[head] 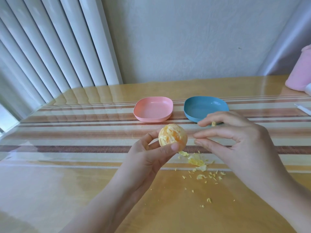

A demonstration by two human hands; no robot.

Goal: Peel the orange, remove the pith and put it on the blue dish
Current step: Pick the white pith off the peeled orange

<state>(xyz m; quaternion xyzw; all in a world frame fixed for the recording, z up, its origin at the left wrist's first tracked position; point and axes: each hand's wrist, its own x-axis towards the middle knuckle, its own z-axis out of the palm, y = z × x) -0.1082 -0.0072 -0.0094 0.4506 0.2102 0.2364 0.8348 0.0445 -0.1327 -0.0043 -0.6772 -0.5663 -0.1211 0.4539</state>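
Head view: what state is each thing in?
orange: peeled, some pith left, held off the table.
left hand: grips the orange.
right hand: thumb and forefinger tips close; pinch unclear.
blue dish: upright, shown part empty.
pink dish: upright, empty.
pith scraps: scattered on the table.

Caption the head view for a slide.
Left hand holds peeled orange; right hand pinches beside it; pith scraps on table, blue dish behind.
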